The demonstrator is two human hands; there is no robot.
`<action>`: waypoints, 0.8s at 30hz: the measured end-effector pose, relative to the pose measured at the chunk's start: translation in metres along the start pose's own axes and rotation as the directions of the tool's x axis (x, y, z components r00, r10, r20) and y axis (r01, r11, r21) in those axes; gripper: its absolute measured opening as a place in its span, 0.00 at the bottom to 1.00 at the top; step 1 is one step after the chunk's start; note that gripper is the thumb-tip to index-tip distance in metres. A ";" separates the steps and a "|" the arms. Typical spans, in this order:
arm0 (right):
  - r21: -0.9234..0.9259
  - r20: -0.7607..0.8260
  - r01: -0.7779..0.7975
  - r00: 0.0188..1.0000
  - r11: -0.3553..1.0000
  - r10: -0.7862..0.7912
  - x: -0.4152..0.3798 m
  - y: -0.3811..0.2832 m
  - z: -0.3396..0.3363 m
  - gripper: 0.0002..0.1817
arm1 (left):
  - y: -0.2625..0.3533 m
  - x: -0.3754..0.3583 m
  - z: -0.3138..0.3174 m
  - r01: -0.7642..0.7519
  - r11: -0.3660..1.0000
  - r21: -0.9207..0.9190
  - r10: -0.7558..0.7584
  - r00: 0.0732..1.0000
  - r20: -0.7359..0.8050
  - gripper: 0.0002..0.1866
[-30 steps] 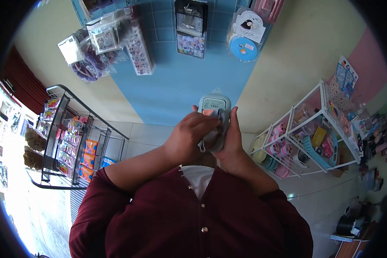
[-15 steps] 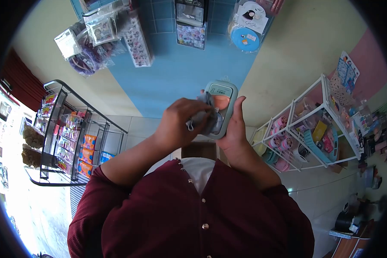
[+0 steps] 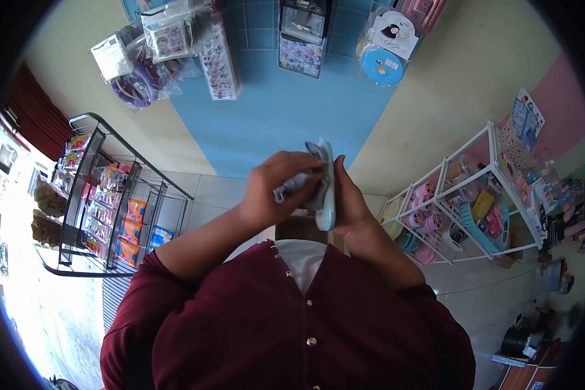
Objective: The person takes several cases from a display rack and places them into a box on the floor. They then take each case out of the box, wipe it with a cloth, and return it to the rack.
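Observation:
A pale green case (image 3: pixel 328 201) is turned edge-on in front of my chest. My right hand (image 3: pixel 351 198) supports it from the right, thumb up along its side and the fingers mostly behind it. My left hand (image 3: pixel 279 185) presses a crumpled grey cloth (image 3: pixel 299 184) against the case's left face, its fingers curled round the cloth. What the case holds is hidden at this angle.
A black wire rack (image 3: pixel 110 201) with small colourful packets stands on the left. On the right is a white shelf (image 3: pixel 445 188) with pink tubs and a blue basket (image 3: pixel 484 224). Packaged goods (image 3: pixel 302 39) hang on the wall ahead. An open brown box (image 3: pixel 292 233) lies below my hands.
The case has turned from showing its front to standing edge-on. My left hand and the cloth have stayed against it, and the view has shifted slightly.

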State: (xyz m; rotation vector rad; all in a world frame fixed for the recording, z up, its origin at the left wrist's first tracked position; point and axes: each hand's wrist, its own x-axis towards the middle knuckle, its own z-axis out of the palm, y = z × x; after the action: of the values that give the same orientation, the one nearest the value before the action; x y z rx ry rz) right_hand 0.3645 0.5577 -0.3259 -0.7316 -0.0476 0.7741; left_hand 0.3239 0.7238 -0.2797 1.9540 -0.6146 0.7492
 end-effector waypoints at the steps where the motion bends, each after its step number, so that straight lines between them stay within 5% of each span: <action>1: 0.100 -0.005 -0.001 1.000 0.995 0.001 -0.001 0.001 0.012 0.41 | 0.002 -0.005 0.005 -0.075 0.997 0.006 0.075 0.996 0.042 0.18; 5: 0.282 0.198 -0.098 0.979 0.954 0.042 -0.018 -0.010 0.026 0.42 | 0.006 -0.012 -0.003 -0.284 0.959 0.018 0.271 0.932 0.242 0.33; 9: 0.308 0.459 -0.029 0.880 0.951 -0.122 -0.003 -0.002 0.015 0.43 | 0.009 -0.002 -0.007 -0.069 0.966 0.247 0.031 0.988 0.154 0.31; 11: 0.302 0.257 0.203 0.923 0.931 -0.285 0.002 -0.007 0.038 0.44 | 0.009 -0.013 0.005 -0.375 0.925 0.063 0.347 0.900 0.262 0.26; 12: 0.331 0.257 0.160 0.933 0.930 -0.252 0.002 -0.010 0.041 0.45 | 0.016 -0.013 0.007 -0.477 0.877 0.054 0.435 0.838 0.331 0.25; 15: 0.372 0.451 0.147 0.834 0.917 -0.317 -0.002 -0.013 0.057 0.47 | 0.017 0.010 -0.007 -0.446 0.889 0.102 0.408 0.873 0.268 0.24; 17: 0.255 0.502 0.138 0.827 0.957 -0.253 0.000 -0.016 0.041 0.47 | 0.026 0.036 -0.026 -0.231 0.938 0.260 0.209 0.972 0.109 0.25; 19: 0.540 0.506 -0.036 0.812 0.841 -0.291 0.001 -0.018 0.051 0.47 | 0.023 0.039 -0.022 -0.224 0.928 0.297 0.214 0.975 0.066 0.26; 20: 0.336 0.385 0.190 0.866 0.922 -0.319 0.004 -0.022 0.058 0.47 | 0.026 0.033 -0.017 -0.279 0.939 0.203 0.260 0.959 0.114 0.26; 24: 0.367 0.638 0.199 0.657 0.909 -0.402 0.007 -0.039 0.063 0.46 | 0.029 0.024 -0.008 -0.382 0.922 0.065 0.364 0.911 0.197 0.25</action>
State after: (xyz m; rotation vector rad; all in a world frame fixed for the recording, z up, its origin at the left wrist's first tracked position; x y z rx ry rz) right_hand 0.3754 0.5800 -0.2558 -0.1157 -0.7435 0.6759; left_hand 0.3188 0.7149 -0.2421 2.0377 -1.1043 0.8532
